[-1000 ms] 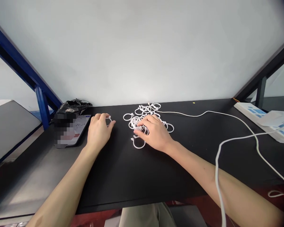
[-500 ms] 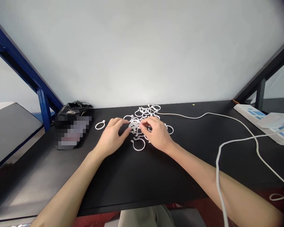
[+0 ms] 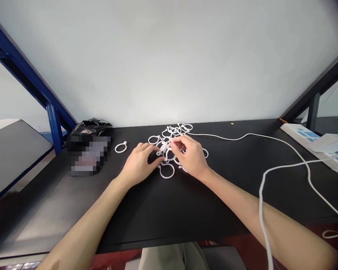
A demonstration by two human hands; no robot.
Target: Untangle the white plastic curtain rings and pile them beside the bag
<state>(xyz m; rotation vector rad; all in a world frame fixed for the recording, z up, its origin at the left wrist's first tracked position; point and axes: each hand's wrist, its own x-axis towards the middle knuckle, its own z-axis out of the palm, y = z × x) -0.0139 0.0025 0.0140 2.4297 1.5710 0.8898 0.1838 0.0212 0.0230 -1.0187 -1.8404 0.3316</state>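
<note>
A loose pile of white plastic curtain rings (image 3: 167,177), each with a small eyelet, lies on the black table (image 3: 157,213). My right hand (image 3: 192,156) pinches a white curtain ring (image 3: 165,145) between thumb and fingertips over the pile; part of the ring blends with those behind it. At the pile's left side is my left hand (image 3: 139,164), its thumb and forefinger apart, fingertips close to the rings. One single curtain ring (image 3: 120,148) rests by itself to the left of my left hand.
A black plastic bag (image 3: 90,129), partly pixelated, lies at the left. From the pile's back a white cord (image 3: 228,139) runs right. Another white cable (image 3: 261,198) crosses above my right forearm. A white and blue package (image 3: 307,135) sits at the right edge. Behind stands a pale wall (image 3: 169,63).
My right hand has lifted slightly, with its pinched fingertips a bit further right. My left thumb and forefinger have shifted slightly right and downward. The view has moved a little.
</note>
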